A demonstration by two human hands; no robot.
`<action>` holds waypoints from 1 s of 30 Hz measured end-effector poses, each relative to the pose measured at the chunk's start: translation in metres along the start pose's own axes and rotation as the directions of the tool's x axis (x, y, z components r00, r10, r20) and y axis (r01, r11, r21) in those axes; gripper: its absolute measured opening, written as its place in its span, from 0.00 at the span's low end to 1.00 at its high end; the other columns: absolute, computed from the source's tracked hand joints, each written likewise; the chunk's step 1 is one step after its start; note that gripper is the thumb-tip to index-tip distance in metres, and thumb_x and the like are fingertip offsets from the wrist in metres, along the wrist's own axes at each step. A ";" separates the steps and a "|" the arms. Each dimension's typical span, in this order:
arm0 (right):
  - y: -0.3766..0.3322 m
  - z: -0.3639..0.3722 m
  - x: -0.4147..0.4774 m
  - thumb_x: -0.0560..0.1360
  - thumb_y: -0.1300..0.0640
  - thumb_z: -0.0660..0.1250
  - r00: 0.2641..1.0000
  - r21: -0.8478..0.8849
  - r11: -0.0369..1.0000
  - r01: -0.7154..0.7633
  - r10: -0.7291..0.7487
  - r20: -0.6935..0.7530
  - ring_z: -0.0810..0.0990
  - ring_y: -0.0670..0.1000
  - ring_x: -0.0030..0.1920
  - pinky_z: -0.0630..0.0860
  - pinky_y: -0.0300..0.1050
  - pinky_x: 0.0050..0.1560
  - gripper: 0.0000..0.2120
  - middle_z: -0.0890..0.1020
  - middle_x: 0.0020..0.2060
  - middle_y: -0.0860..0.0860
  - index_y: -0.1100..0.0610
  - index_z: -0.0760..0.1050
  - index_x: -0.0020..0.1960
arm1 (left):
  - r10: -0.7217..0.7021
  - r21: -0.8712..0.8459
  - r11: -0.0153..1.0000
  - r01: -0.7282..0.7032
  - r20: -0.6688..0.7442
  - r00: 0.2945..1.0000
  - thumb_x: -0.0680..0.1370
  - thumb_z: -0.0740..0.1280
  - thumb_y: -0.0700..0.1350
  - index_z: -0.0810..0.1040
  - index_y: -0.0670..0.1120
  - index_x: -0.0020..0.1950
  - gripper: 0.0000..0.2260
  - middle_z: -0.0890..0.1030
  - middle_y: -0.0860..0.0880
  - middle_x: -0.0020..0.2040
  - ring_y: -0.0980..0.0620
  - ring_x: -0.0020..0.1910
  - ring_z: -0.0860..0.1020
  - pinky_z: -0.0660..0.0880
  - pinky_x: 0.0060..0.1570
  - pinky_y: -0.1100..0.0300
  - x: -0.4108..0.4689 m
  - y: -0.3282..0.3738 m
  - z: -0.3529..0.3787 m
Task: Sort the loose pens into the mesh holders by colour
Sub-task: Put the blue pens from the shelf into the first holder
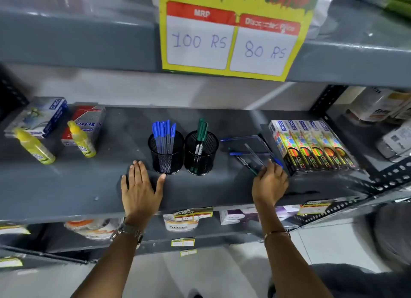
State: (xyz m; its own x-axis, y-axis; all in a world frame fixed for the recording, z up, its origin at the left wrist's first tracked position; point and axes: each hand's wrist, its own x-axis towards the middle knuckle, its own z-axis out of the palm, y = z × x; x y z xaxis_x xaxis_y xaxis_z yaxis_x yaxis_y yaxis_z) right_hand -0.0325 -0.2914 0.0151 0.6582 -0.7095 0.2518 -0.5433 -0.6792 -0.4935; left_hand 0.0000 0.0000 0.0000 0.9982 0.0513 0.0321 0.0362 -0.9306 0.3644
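Two black mesh holders stand side by side on the grey shelf (84, 186). The left holder (166, 155) carries several blue-capped pens, the right holder (201, 155) a few green pens. Several loose pens (246, 153), blue and green, lie scattered to the right of the holders. My left hand (140, 186) rests flat on the shelf, fingers spread, its thumb by the base of the left holder. My right hand (270, 182) is at the near end of the loose pens, fingertips closing on a green pen (248, 165); the grip is partly hidden.
Boxes of neon markers (311, 146) lie right of the loose pens. Two yellow glue bottles (81, 140) and two boxes (37, 116) sit at the left. A price sign (231, 37) hangs from the shelf above. More goods fill the shelf below.
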 end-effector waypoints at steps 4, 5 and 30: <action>0.011 -0.002 0.012 0.77 0.61 0.60 0.994 -0.107 0.994 0.002 0.010 0.108 0.70 0.63 0.59 0.65 0.56 0.61 0.12 0.77 0.56 0.61 0.59 0.74 0.59 | 0.020 0.050 0.999 -0.018 -0.050 0.999 0.72 0.39 0.66 0.55 0.37 0.74 0.41 0.60 0.38 0.75 0.42 0.74 0.57 0.52 0.73 0.45 0.001 -0.003 0.003; 0.011 -0.002 0.012 0.77 0.62 0.60 0.994 -0.100 0.995 0.005 0.006 0.106 0.71 0.62 0.58 0.66 0.55 0.60 0.11 0.78 0.55 0.61 0.58 0.75 0.58 | 0.024 0.057 0.998 -0.021 -0.054 0.998 0.72 0.39 0.66 0.56 0.38 0.74 0.41 0.59 0.38 0.75 0.42 0.74 0.57 0.52 0.73 0.45 0.002 -0.003 0.004; -0.197 -0.037 -0.003 0.73 0.62 0.69 0.867 0.696 0.619 0.364 -0.498 -0.011 0.76 0.46 0.32 0.76 0.47 0.39 0.13 0.74 0.33 0.43 0.53 0.66 0.51 | 0.038 0.102 0.994 -0.039 0.005 0.999 0.71 0.35 0.66 0.52 0.44 0.75 0.39 0.53 0.43 0.77 0.46 0.76 0.50 0.46 0.74 0.47 0.001 -0.004 0.002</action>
State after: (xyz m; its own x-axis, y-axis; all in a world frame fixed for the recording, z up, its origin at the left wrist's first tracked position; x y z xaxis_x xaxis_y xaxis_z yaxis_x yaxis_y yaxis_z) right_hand 0.0537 -0.1627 0.1422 0.8356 -0.2790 0.4733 0.2662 -0.5480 -0.7930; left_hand 0.0007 0.0029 -0.0034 0.9991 0.0136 0.0410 0.0022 -0.9641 0.2657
